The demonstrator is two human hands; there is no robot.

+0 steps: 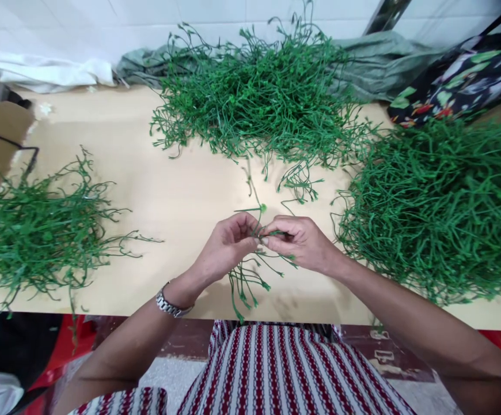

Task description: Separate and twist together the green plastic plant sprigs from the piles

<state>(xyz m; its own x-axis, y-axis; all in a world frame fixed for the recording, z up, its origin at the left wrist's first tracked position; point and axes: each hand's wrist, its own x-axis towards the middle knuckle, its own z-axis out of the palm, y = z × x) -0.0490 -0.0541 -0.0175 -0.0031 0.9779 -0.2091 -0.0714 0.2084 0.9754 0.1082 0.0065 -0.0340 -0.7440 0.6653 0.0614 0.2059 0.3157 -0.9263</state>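
Left hand (228, 248) and right hand (304, 245) met just below the frame's centre, fingertips pinched on thin green stems (247, 281) whose ends fanned toward the lower edge. From my remote seat, I judged a steady left pinch and small right-finger moves would best prevent kinks. Beyond, the tabletop (155, 178) carried a left-side heap (43, 225), a right-side heap (440, 213) and an upper-centre heap (259, 95).

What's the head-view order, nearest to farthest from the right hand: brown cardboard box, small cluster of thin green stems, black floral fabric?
1. Small cluster of thin green stems, just beyond the right hand.
2. Black floral fabric, upper right.
3. Brown cardboard box, far left.
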